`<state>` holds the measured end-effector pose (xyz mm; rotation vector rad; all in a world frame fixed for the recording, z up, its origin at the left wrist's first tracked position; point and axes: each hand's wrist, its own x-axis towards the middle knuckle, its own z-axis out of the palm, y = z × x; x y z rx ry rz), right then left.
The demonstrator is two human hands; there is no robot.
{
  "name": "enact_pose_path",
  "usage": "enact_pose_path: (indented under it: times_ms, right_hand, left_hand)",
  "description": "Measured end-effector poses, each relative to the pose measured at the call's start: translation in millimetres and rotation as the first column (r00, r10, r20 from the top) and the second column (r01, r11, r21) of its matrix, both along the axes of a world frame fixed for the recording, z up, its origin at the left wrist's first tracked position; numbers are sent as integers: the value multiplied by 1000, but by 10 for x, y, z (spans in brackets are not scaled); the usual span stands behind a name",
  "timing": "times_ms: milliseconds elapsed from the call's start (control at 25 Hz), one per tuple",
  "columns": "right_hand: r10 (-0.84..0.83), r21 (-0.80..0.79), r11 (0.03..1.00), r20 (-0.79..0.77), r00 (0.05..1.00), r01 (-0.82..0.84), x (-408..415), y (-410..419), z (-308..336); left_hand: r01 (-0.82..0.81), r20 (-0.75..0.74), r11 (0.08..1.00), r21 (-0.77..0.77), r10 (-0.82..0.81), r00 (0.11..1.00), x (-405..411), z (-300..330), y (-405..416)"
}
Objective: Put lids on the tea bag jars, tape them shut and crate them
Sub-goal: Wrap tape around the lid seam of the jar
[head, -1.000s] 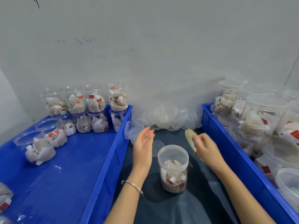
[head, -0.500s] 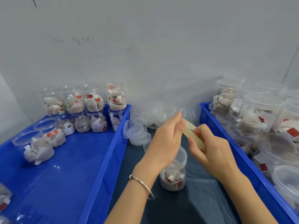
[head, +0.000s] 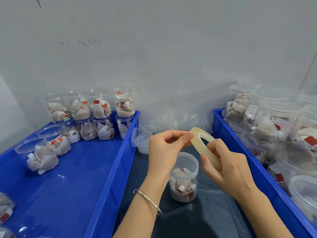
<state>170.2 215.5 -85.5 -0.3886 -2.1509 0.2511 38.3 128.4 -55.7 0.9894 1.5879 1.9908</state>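
A clear jar of tea bags (head: pixel 184 181) with its lid on stands on the dark cloth between the two crates. Just above it my right hand (head: pixel 224 167) grips a yellowish roll of tape (head: pixel 204 145), fingers through its hole. My left hand (head: pixel 166 148) pinches the roll's upper edge with thumb and forefinger. Both hands hover over the jar and hide part of its lid.
The blue crate on the left (head: pixel 109 177) holds stacked jars (head: pixel 103 114) along its far wall and a few more at its left. The blue crate on the right (head: pixel 240 152) is packed with jars (head: pixel 274 121). Loose clear lids (head: pixel 171 121) lie heaped by the wall.
My hands came together above the jar. The right hand raised the tape roll and turned it, and the left hand, open a second ago, now pinches its edge.
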Motion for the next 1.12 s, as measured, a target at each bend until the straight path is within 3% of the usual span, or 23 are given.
enact_pose_path:
  times_ms: [200,400,520,720,920,1120]
  right_hand:
    - [-57,29,998,89,994,54,64,71,-29]
    - [-42,-80,995,170,985,56,187,341,15]
    - [-32,-173,983,172,985,62,323,355,-6]
    - [-118,-86,985,300,947,150,552,207,-229]
    - [-215,-6,971,412,885,239,550,172,-406]
    - [-242,-17,961,421,874,275,405,265,-437]
  left_hand:
    - [30,-248,983,-179,-75,966,-13,126,-38]
    - [363,-9,918,-160,-369,929,-21,255,-375]
    - [439,151,895,-81,-425,893,-104,121,-600]
    - [219,170,961,-170,-191,967,-36,-647,-725]
    - [-82,-63,984,-158,73,995,-18,-1156,-607]
    - [-108,-48,993,-41,106,993,-95,-1293,-451]
